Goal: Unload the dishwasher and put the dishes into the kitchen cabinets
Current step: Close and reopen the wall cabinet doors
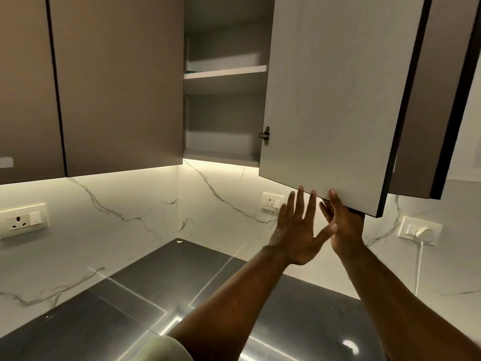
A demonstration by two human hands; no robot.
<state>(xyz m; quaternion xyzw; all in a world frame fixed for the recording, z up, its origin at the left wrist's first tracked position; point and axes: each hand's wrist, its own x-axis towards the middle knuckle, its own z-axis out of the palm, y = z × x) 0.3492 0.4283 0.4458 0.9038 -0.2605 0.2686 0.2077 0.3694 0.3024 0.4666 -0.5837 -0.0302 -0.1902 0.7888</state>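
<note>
An upper cabinet stands open, with two pale shelves showing inside. Its door is swung out to the right, pale inner face toward me. My right hand grips the door's bottom edge, one finger lying up on the inner face while the rest of the hand is partly hidden under the door. Just to its left, my left hand is raised with fingers spread and holds nothing; its fingertips reach the door's lower edge. No dishes are in view.
Closed brown cabinet doors fill the left. Below are a marble backsplash with sockets, a plugged-in white charger and a dark glossy countertop. A small green thing lies on the upper shelf. A pale rounded shape sits at the bottom edge.
</note>
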